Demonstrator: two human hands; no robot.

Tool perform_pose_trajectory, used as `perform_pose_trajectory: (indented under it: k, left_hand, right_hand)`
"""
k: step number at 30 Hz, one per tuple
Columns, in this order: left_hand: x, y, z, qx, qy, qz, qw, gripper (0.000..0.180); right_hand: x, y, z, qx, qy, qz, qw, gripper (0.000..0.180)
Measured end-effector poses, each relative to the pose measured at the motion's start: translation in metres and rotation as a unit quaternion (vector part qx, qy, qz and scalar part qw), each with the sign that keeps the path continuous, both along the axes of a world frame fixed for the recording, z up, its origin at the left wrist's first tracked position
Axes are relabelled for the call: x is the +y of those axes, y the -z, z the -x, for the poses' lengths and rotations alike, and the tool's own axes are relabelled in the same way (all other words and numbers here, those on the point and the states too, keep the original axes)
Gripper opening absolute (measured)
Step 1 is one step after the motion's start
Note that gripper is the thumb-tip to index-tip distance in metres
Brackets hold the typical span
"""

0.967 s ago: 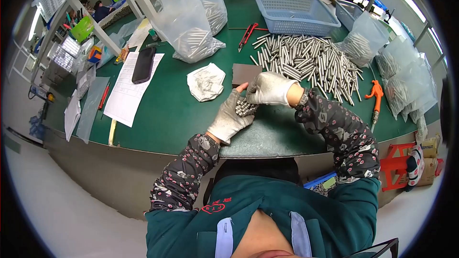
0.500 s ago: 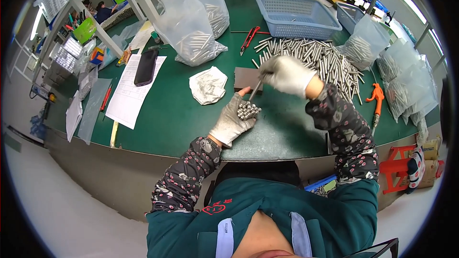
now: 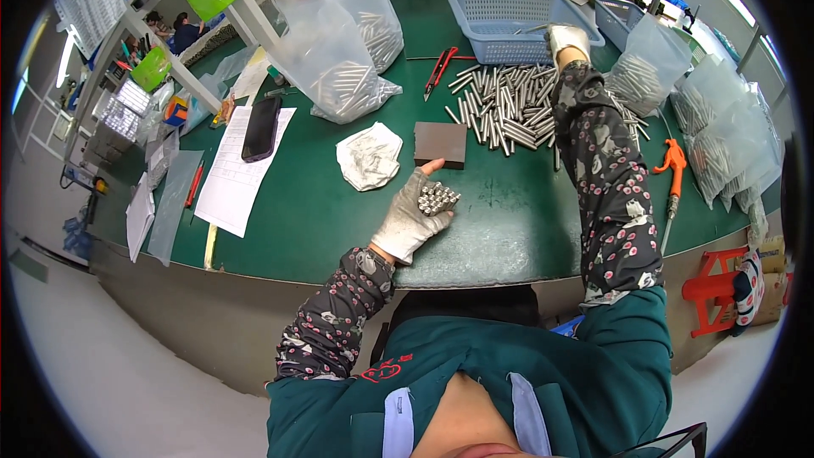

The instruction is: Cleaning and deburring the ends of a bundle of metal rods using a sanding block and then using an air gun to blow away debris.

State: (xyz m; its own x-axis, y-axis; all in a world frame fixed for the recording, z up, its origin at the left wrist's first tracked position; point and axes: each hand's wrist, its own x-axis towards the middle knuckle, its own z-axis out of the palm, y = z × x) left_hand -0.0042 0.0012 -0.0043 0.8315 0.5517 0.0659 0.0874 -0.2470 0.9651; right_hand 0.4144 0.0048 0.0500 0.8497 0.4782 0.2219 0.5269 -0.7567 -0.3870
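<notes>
My left hand, in a whitish glove with bare fingertips, is closed around a bundle of shiny metal pins, their round ends facing up. My right hand, gloved too, reaches far out over the front right rim of the blue plastic basket. A single metal pin shows at its fingertips; the fingers themselves are partly hidden. Below that arm spreads a heap of loose metal pins, its right part covered by my sleeve. A brown-grey block lies just beyond my left hand.
Left of the block is a crumpled white cloth. Bags of pins stand behind it, beside a red cutter knife. A phone rests on paper sheets. At right are an orange air gun and more bags.
My right hand has moved from beside the bundle, away and to the right, to the basket. My left hand stays almost in place with its bundle. The block is now fully visible.
</notes>
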Motion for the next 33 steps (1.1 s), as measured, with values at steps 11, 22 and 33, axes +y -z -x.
perform_pose_trajectory:
  k: [11,22,33]
  left_hand:
    - [-0.002,-0.008,-0.001,-0.049,0.036,0.091,0.994,0.061]
    - [0.004,-0.001,-0.002,-0.076,0.045,0.112,0.990,0.066]
    - [-0.001,0.000,-0.003,-0.079,0.040,0.081,0.993,0.082]
  right_hand:
    - [-0.046,-0.031,0.172,0.077,-0.356,-0.125,0.923,0.028]
    - [-0.069,-0.032,0.232,0.202,-0.507,0.019,0.838,0.027]
    - [-0.072,-0.022,0.263,0.021,-0.531,0.065,0.845,0.025]
